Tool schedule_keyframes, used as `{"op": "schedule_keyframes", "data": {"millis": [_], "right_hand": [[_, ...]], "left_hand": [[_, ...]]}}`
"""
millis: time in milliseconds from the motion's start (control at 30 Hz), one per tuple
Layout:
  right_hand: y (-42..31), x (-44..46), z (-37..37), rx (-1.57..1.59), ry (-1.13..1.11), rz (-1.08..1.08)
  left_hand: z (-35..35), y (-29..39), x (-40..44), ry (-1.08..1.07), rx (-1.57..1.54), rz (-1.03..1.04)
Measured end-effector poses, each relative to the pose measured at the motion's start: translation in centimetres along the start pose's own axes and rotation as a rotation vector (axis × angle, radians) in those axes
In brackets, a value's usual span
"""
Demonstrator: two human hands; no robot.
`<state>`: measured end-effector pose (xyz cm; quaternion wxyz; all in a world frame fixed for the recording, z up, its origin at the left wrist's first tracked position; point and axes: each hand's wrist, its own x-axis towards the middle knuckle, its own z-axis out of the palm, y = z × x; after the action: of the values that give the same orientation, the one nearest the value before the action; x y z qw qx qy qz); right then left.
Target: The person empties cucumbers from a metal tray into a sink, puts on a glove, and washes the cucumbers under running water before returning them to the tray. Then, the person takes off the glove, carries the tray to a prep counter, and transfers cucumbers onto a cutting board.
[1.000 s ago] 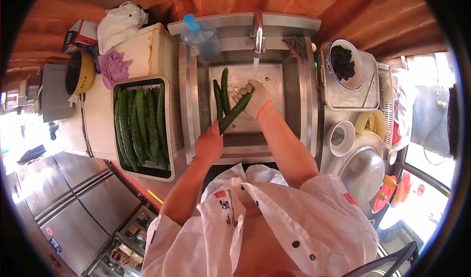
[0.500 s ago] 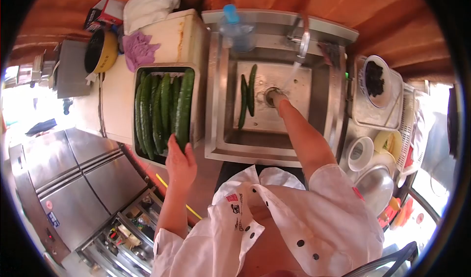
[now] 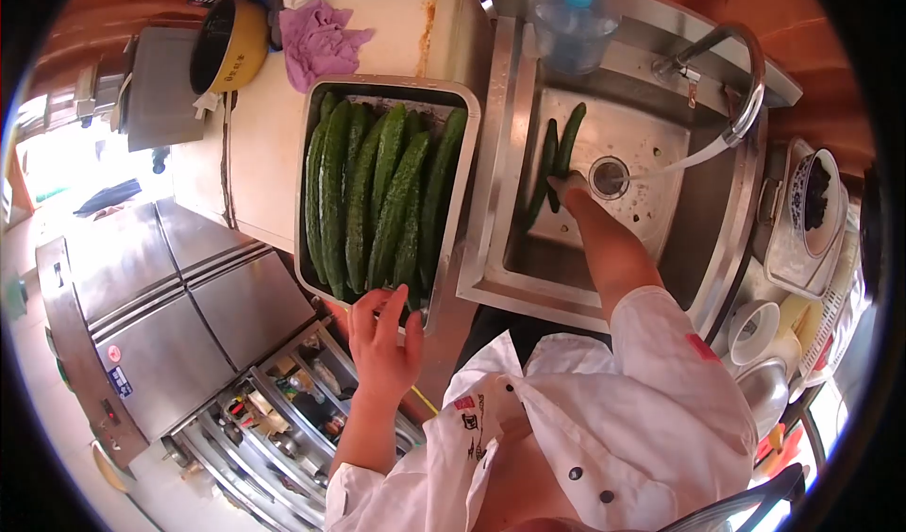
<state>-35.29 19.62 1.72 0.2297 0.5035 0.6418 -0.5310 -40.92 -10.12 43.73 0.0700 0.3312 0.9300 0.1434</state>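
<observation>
Several long green cucumbers (image 3: 373,192) lie side by side in a deep metal tray (image 3: 469,164) to the left of the sink. My left hand (image 3: 385,339) is at the tray's near edge, by the cucumbers' lower ends, with its fingers apart and nothing held. In the steel sink (image 3: 651,235), two slimmer cucumbers (image 3: 570,138) rest left of the drain (image 3: 609,177). My right hand (image 3: 570,189) reaches down to these two and appears to touch them at their lower part. Its fingers are mostly hidden, so their grip does not show.
Water runs from the curved faucet (image 3: 750,108) into the sink. A blue-capped plastic bottle (image 3: 573,32) stands at the sink's back left corner. A purple cloth (image 3: 323,41) and yellow pot (image 3: 241,51) sit behind the tray. Bowls (image 3: 753,332) stand on the right.
My right hand has moved left from the drain to the two cucumbers. My left hand has come away from a cucumber's end and spread its fingers. The whole view has shifted.
</observation>
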Motion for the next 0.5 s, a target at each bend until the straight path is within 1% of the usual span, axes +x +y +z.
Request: {"op": "schedule_keyframes", "data": {"millis": [33,67,133,200,233,267,300,333,367,400,467,500], "right_hand": [[0.5,0.8,0.0,0.035,-0.111,0.018],[0.5,0.0,0.0,0.042,-0.099,0.03],[-0.4,-2.3,-0.5,0.182,-0.056,-0.026],[4.3,1.3,1.1,0.505,-0.171,-0.059],[4.3,-0.2,-0.2,0.641,-0.177,0.034],[3.6,-2.2,-1.2,0.782,-0.182,0.12],[3.1,-4.2,-2.9,0.788,-0.152,0.11],[2.5,-6.6,-4.8,1.023,-0.229,0.12],[2.0,-8.8,-6.8,1.255,-0.309,0.124],[1.4,-10.7,-9.0,1.24,-0.332,0.12],[1.6,-11.6,-10.7,1.354,-0.372,0.102],[1.4,-12.1,-11.4,1.354,-0.349,0.093]], "left_hand": [[0.3,0.4,0.1,-0.012,-0.004,0.007],[0.7,0.9,0.5,-0.03,-0.045,0.047],[1.9,2.6,1.9,-0.046,-0.11,0.113],[4.0,5.0,3.9,-0.131,-0.239,0.222],[5.4,6.2,5.0,-0.181,-0.283,0.256],[7.4,7.2,6.2,-0.173,-0.302,0.284],[9.9,8.2,7.2,-0.243,-0.347,0.284],[12.6,9.1,8.1,-0.317,-0.391,0.283],[15.5,10.1,9.2,-0.368,-0.317,0.27],[18.5,11.1,10.3,-0.418,-0.243,0.256],[25.0,12.5,12.5,-0.463,-0.239,0.23],[28.1,13.4,13.7,-0.498,-0.295,0.168]]}}
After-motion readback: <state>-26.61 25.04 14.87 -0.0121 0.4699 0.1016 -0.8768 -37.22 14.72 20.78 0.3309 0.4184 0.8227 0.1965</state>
